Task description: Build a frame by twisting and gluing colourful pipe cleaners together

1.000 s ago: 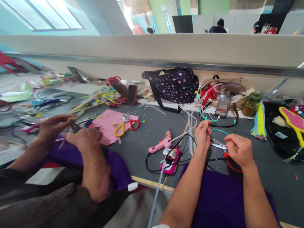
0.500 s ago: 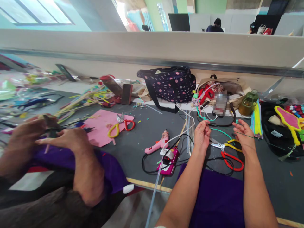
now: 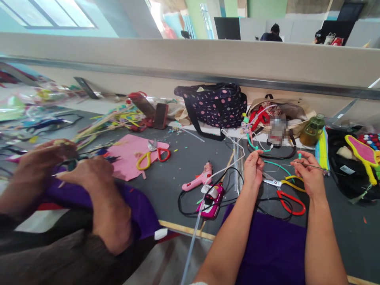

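Observation:
My left hand (image 3: 253, 168) is closed in a pinch, and a thin dark wire (image 3: 316, 166) runs from its fingertips across to my right hand (image 3: 307, 172). The fingers of my right hand are curled around that wire, whose free end sticks out to the right. A small teal piece (image 3: 299, 156) shows at the right fingertips. Just above my left fingertips is a teal fuzzy stem (image 3: 257, 148); whether they touch it I cannot tell. Scissors with yellow and red handles (image 3: 292, 202) lie open on the table between my forearms. Behind them curves a teal strip (image 3: 279, 164).
Left of my arms lie a pink glue gun (image 3: 198, 180) and a magenta power block (image 3: 215, 204) with cables. A co-worker's hands (image 3: 86, 172) work at far left, near pink paper (image 3: 123, 148) and more scissors. Behind stand a dotted bag (image 3: 216, 105) and a green bottle (image 3: 311, 130).
My right hand has shifted slightly right and lower, and the wire beyond it now reaches farther right. My left hand stays nearly in place. The co-worker's hands have moved a little. The view has shifted slightly.

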Motion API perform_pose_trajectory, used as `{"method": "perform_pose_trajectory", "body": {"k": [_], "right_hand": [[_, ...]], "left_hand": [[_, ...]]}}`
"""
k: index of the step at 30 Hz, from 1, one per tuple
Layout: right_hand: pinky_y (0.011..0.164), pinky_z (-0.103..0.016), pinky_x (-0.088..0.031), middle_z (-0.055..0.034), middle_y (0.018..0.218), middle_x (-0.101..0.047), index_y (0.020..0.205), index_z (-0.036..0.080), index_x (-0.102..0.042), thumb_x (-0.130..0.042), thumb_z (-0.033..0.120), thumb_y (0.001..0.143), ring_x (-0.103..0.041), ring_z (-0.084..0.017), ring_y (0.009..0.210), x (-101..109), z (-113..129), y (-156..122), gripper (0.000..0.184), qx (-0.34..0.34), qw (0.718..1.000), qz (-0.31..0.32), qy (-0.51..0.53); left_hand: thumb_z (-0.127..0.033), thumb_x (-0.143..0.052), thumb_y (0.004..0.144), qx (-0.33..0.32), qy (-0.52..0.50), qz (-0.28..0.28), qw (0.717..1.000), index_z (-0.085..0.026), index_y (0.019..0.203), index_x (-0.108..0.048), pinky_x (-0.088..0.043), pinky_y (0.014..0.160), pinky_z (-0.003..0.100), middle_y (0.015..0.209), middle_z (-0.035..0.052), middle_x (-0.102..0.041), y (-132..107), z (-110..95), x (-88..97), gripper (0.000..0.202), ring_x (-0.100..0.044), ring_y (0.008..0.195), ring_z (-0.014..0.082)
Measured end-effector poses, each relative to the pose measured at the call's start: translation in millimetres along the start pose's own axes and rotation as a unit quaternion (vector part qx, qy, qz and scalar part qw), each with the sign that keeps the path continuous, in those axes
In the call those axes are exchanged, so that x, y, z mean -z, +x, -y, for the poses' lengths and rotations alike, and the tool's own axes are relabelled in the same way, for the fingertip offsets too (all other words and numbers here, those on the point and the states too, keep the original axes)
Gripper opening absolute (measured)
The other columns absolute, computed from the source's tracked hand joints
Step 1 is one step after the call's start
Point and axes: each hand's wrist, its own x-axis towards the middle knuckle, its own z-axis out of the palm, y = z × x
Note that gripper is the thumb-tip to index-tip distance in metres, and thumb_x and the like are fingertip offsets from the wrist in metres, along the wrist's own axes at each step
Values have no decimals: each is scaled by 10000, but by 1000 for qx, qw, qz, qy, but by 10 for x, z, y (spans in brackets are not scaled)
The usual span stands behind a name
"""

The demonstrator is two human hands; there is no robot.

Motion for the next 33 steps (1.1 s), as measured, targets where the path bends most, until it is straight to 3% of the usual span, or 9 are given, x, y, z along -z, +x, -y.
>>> {"method": "perform_pose_trajectory", "body": {"k": [5,11,19,26,33], "right_hand": [[430,-185,-375,4,710,-682,1066,214,-593,-763,302,713,-506,-78,492,7,30,-22,402,-12,1000,11,-8],[374,-188,-363,-13,649,-692,854,179,-618,-758,374,711,-504,-80,425,-5,16,-4,279,15,997,-71,20],[343,-183,-318,-14,598,-676,777,156,-630,-768,388,697,-447,-60,364,4,26,16,281,19,992,-118,41],[339,-179,-322,-6,572,-657,777,147,-632,-767,404,682,-439,-57,361,41,-3,45,305,32,986,-163,33],[337,-182,-318,-8,569,-655,766,140,-633,-772,369,681,-447,-63,361,83,24,37,281,33,984,-170,42]], "left_hand": [[-292,-824,631,-3,-7,-9,1000,-130,757,-663,-269,414,150,874,11,-627,2,-1,15,261,-344,502,0],[-295,-813,639,0,-3,-14,1000,-128,757,-672,-270,418,154,869,13,-642,-7,-4,-9,248,-351,493,-2],[-361,-753,690,-17,100,-4,995,-124,808,-703,-324,427,162,927,61,-688,-30,-4,-36,270,-418,487,15],[-359,-755,703,-52,121,28,991,-179,1101,-623,-436,472,201,967,63,-718,-39,-10,-44,456,-476,475,45],[-316,-773,681,-1,94,41,995,-146,1001,-668,-480,515,194,921,59,-698,-24,-68,-18,377,-550,539,55]]}}
